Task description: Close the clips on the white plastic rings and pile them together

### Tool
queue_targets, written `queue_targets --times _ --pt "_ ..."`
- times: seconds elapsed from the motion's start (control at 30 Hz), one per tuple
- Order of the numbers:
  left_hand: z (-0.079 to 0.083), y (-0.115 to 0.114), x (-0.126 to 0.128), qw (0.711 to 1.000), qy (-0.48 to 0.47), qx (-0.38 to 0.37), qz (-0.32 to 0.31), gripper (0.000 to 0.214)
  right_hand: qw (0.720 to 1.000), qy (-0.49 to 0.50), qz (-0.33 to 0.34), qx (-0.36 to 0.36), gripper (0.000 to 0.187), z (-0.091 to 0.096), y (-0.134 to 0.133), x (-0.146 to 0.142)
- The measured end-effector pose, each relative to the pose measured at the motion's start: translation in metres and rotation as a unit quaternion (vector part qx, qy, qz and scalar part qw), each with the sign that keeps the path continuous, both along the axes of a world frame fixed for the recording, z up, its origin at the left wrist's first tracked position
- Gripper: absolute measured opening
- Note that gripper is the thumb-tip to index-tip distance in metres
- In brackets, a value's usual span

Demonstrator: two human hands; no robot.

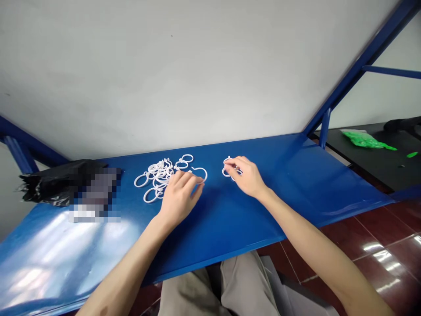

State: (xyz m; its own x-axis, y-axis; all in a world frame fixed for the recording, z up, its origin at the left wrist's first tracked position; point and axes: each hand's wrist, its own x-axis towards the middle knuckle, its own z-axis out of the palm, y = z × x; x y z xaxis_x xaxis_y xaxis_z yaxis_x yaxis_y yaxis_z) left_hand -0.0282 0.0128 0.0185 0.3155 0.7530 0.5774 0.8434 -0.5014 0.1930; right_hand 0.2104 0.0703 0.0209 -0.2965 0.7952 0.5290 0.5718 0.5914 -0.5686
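My left hand (pixel 181 195) pinches a white plastic shower curtain ring (pixel 206 174) between thumb and fingers. That ring is unhooked, with one end free at its top. Just left of this hand lies a tangled heap of white curtain rings (pixel 161 171), partly hidden behind my fingers. Further right, my right hand (pixel 246 175) has its thumb and forefinger closed on a white ring (pixel 227 159). Under and beside those fingertips, a small group of rings (pixel 225 172) rests on the blue table (pixel 210 215), partly covered by the hand.
A black plastic bag (pixel 62 177) lies on the table's left side, beside a blurred-out item (pixel 98 193). Blue metal frame bars (pixel 355 70) slant up at both sides before a white wall (pixel 184 74). A dark table at right holds a green bag (pixel 366 139).
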Motion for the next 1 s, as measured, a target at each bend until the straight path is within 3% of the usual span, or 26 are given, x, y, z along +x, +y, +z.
queue_targets --times 0.1,0.23,0.37,0.47,0.57,0.7,0.83,1.0 --pt "-0.005 -0.003 0.008 0.997 0.018 -0.026 -0.074 0.019 0.990 0.036 0.103 -0.091 0.019 -0.004 -0.020 -0.022" --pt "-0.010 -0.006 0.011 0.993 -0.005 -0.023 -0.116 0.015 0.984 0.072 0.106 -0.127 0.018 -0.013 -0.028 -0.033" --pt "-0.012 -0.007 0.012 0.995 -0.095 -0.024 -0.019 0.015 0.978 0.117 0.103 -0.136 0.028 -0.012 -0.027 -0.030" --pt "-0.012 -0.007 0.014 0.986 -0.137 -0.092 0.038 0.017 0.976 0.125 0.115 -0.139 0.025 -0.010 -0.030 -0.029" --pt "-0.013 -0.007 0.016 0.973 -0.177 -0.146 0.028 0.014 0.976 0.111 0.127 -0.141 0.024 -0.012 -0.032 -0.031" --pt "-0.015 -0.006 0.020 0.960 -0.227 -0.163 0.023 0.009 0.970 0.121 0.135 -0.164 0.020 -0.017 -0.032 -0.034" --pt "-0.022 -0.007 0.021 0.963 -0.224 -0.149 0.005 0.007 0.959 0.138 0.150 -0.196 0.017 -0.018 -0.031 -0.034" --pt "-0.025 -0.008 0.019 0.979 -0.172 -0.108 -0.012 0.006 0.968 0.107 0.155 -0.167 0.011 -0.019 -0.031 -0.032"
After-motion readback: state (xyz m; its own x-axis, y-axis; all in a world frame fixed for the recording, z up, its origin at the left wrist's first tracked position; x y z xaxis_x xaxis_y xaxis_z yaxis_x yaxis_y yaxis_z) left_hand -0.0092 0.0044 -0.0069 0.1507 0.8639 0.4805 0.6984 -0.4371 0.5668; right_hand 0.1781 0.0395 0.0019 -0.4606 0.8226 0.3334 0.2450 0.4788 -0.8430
